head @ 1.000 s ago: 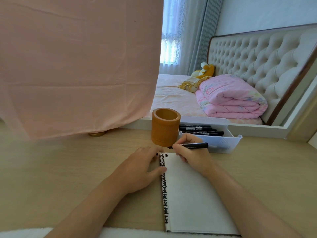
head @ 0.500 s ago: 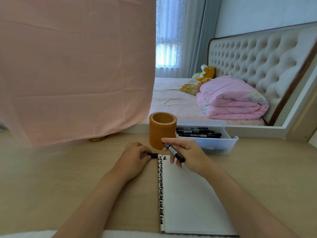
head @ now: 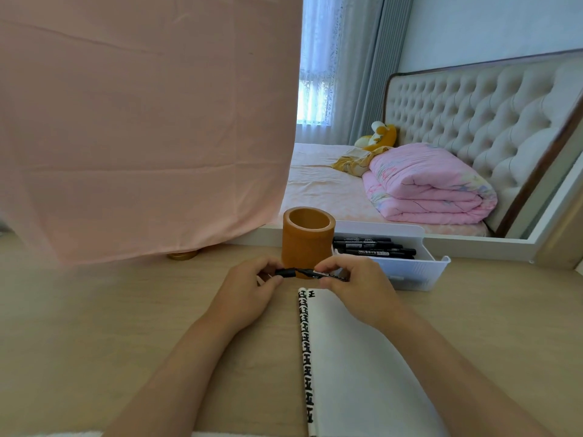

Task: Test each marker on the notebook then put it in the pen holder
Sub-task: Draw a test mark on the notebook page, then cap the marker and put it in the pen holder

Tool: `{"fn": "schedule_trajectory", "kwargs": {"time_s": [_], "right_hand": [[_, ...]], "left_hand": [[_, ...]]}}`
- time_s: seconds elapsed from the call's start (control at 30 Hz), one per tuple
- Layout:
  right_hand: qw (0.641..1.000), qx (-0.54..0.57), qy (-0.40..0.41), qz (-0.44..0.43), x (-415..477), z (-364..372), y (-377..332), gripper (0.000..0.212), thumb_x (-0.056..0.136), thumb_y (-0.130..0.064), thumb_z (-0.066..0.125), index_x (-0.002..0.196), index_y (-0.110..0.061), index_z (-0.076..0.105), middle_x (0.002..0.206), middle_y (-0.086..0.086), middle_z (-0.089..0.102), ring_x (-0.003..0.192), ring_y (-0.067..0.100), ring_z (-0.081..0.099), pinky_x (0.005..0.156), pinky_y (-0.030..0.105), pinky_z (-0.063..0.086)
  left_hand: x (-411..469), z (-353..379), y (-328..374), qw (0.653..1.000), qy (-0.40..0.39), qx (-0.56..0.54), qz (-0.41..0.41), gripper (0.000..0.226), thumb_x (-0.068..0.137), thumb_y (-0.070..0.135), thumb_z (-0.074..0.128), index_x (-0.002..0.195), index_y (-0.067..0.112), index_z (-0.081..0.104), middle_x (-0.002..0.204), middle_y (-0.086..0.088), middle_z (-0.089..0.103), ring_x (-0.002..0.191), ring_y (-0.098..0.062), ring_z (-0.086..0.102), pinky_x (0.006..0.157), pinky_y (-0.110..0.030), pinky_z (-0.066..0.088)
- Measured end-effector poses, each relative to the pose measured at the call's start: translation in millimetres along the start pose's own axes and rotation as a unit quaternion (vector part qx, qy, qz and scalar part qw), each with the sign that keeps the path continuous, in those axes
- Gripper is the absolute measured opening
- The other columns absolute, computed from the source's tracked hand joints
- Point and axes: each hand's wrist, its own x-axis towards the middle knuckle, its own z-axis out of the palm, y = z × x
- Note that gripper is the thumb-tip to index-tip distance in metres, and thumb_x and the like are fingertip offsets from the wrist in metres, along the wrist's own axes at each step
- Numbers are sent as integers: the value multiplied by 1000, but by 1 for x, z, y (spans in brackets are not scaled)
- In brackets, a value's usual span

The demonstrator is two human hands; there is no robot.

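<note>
A black marker [head: 310, 274] lies level in the air just above the desk, in front of the brown wooden pen holder [head: 307, 239]. My right hand [head: 356, 283] grips its body. My left hand [head: 249, 288] pinches the black cap [head: 285, 272] at the marker's left end; I cannot tell whether the cap is fully seated. Below both hands lies the open white notebook [head: 362, 357] with a black-and-white patterned spine and a small black mark at its top left corner. The pen holder looks empty from here.
A white plastic tray [head: 419, 272] with several black markers [head: 372, 247] stands right of the pen holder. A pink cloth [head: 142, 121] hangs over the desk's far left. A mirror behind reflects a bed. Light wooden desk [head: 94, 326] surrounds the notebook.
My right hand lifted the marker off the page and turned it level. My left hand left the notebook's spine, took the cap and brought it up to the marker's tip.
</note>
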Motion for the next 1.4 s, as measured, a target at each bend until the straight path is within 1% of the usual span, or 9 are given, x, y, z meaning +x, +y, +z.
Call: {"fn": "schedule_trajectory", "kwargs": {"time_s": [0.17,0.4,0.57,0.73,0.87,1.1,1.17,1.27,1.4], "right_hand": [[998,-38,44,-22,-1,-2,0,17,90,-23,71,101,-36,73,98,-21,66,89,1,58,81,25,49],[998,-43,3,-51,-1,0,2,17,91,-25,71,103,-36,74,94,-21,69,89,-1,61,82,25,52],[993,-69,-6,-100,-3,-1,-1,18,96,-30,63,110,-33,73,91,-19,67,85,0,61,75,21,49],[988,-85,9,-129,-6,-2,-4,25,83,-37,78,106,-31,71,93,-21,67,87,-5,60,73,5,42],[984,-91,42,-146,-4,1,-6,14,85,-38,76,97,-31,75,81,-20,69,75,1,61,64,12,43],[992,-46,-24,-112,-4,2,-6,6,91,-35,68,94,-33,73,69,-21,63,70,3,60,60,17,43],[992,-58,-42,-102,-4,3,-6,4,94,-36,64,93,-37,68,70,-20,60,71,2,58,62,16,40],[987,-116,-62,-97,-2,4,-6,15,97,-42,57,106,-36,67,91,-19,59,85,3,55,74,22,44],[972,-207,-21,-109,3,-2,-9,21,100,-39,53,112,-32,69,93,-14,50,92,11,48,83,33,43]], "left_hand": [[1,0,-1,1000,0,-8,2,23,91,21,65,95,43,64,92,19,64,89,2,56,70,-9,37],[1,2,5,999,-46,-8,18,18,95,23,60,105,35,68,91,18,65,89,1,57,74,-14,39],[3,0,13,995,-97,16,22,18,100,30,51,108,37,66,88,17,65,84,4,55,70,-16,35],[6,-5,20,992,-126,10,26,14,98,31,57,102,39,68,79,18,63,76,3,55,67,-21,38],[6,-11,24,991,-132,-2,37,23,96,28,59,83,45,66,72,17,62,69,1,53,66,-22,40],[7,-6,23,989,-131,11,65,15,95,25,61,101,31,74,77,14,63,74,-1,55,65,-18,39],[9,-6,22,989,-134,13,61,14,95,29,60,100,33,73,77,15,63,73,0,55,64,-18,38],[10,-4,19,989,-137,16,48,13,96,32,58,101,34,70,80,17,63,75,3,54,65,-19,38],[8,3,7,994,-94,48,26,28,96,42,55,123,37,58,104,18,59,97,1,51,84,-21,44]]}}
